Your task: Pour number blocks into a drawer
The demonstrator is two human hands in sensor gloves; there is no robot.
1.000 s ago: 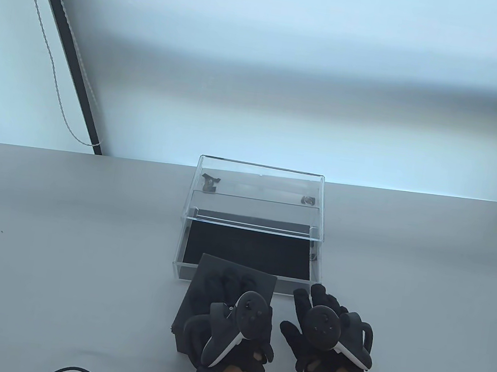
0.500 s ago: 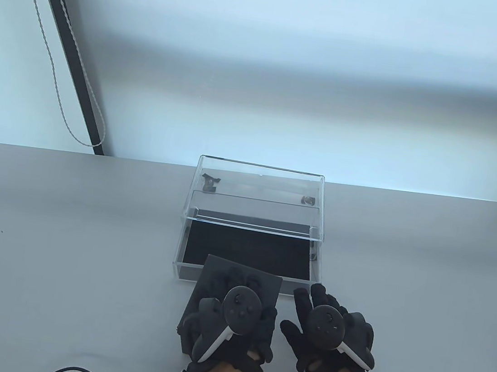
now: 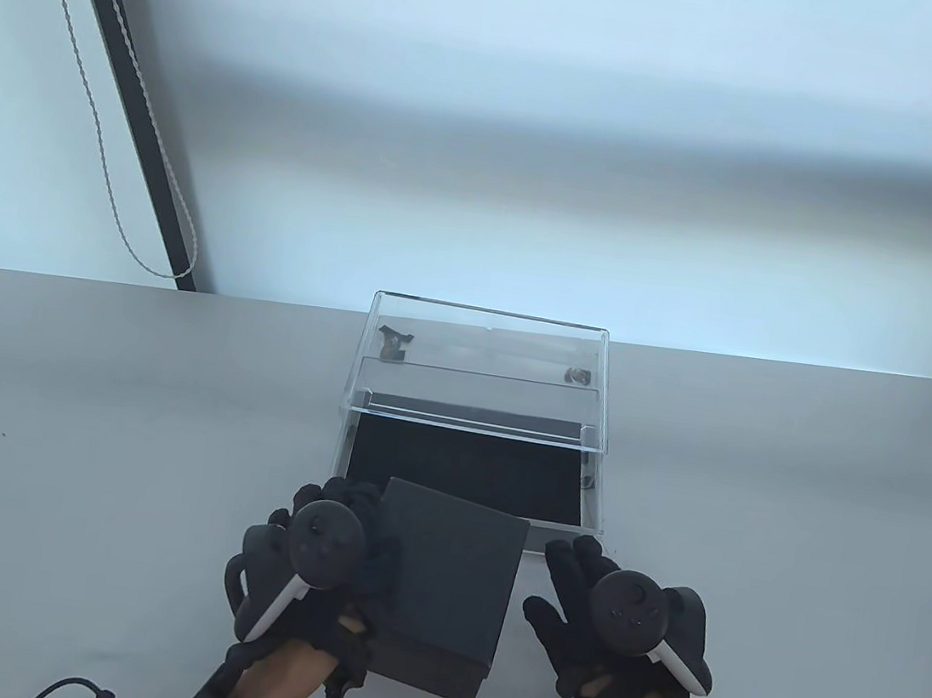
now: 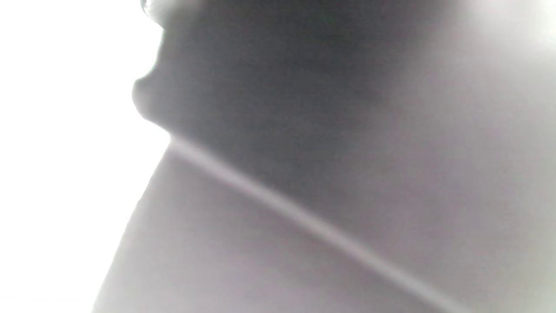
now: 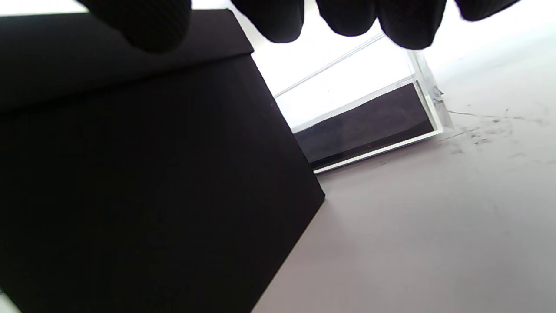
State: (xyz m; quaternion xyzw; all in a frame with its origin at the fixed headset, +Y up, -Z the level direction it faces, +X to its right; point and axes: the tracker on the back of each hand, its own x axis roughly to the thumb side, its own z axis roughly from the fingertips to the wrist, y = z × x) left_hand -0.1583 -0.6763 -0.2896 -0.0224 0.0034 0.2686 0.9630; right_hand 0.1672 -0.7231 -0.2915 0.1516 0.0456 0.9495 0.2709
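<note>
1. Drawer (image 3: 467,469), clear acrylic w/ black liner, pulled out of its clear case (image 3: 486,360) at mid desk (image 3: 82,401); black box (image 3: 443,590) sits just in front, its far corner overlapping the drawer's front edge.
2. Vs. 0.5 s ago: left hand (image 3: 317,569) has moved off the box top to its left side, fingers (image 3: 352,499) curled against that side; box top now uncovered.
3. Right hand (image 3: 610,625) unchanged: flat on desk just right of box, fingers (image 3: 576,556) spread, holding nothing.
4. Hidden: number blocks not visible; box closed on top. Left wrist view is blurred, unreadable. Right wrist view: box (image 5: 143,174) fills left, fingertips (image 5: 347,17) cut off at top.
</note>
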